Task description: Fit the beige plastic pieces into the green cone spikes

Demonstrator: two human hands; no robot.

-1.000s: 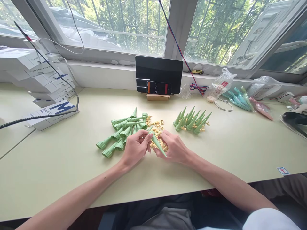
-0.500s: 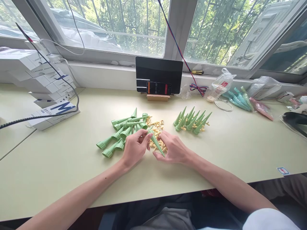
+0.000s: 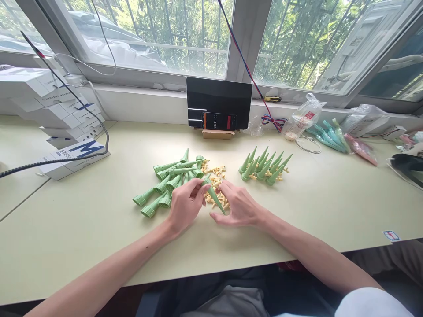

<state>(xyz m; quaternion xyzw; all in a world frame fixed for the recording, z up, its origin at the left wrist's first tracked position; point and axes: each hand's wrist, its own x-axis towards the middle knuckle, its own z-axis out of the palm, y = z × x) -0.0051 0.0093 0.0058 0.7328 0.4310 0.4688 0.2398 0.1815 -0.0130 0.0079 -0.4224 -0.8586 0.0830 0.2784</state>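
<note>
My left hand point(image 3: 187, 203) is closed on a green cone-shaped plastic watering spike point(image 3: 215, 199), gripping its wide end between thumb and fingers. The spike's tip slants down to the right. A small yellow plastic valve point(image 3: 216, 184) sticks out from its side. My right hand point(image 3: 238, 204) has its thumb spread well away from the index finger, whose tip touches the valve's outer end. Beneath the hands lies a pile of loose yellow valves point(image 3: 214, 171), partly hidden. Left of it is a heap of green spikes point(image 3: 160, 187).
Several green spikes with yellow valves fitted point(image 3: 264, 166) stand upright in rows at the right. A phone point(image 3: 218, 121) leans against a black tablet point(image 3: 220, 97) at the back. White boxes point(image 3: 74, 158) and a dark cable are at left; plastic bags point(image 3: 304, 119) lie back right.
The spike's tip has shifted slightly left and up, and my right thumb is a little farther from it. Both hands otherwise stay almost in place.
</note>
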